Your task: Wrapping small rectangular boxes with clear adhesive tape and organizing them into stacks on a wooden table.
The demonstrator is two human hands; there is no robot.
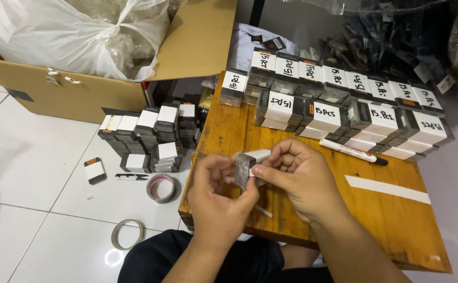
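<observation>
Big cardboard box (82,89) at the back left, stuffed with a white plastic bag (71,31), and in front of the person a low wooden table (396,225) carrying the work. Across its far side, rows of finished bundles (344,105) sit packed tight, each wrapped and wearing a white handwritten label, so by my reckoning a good share is done. Down on the white floor, just left of the table, a heap of unlabelled stacks (150,136) waits, so there is plainly more to go. A white paper strip (386,188) lies on the table to the right, a marker pen (352,152) near the labelled rows, a tape roll (161,187) and a bare tape ring (127,233) on the tiles.

Now the hands, close together over the table's near edge. The left hand (216,196) curls around a small grey-wrapped bundle (247,165), thumb up against its side. The right hand (297,178) pinches it from the other side, fingers bent over the top.
</observation>
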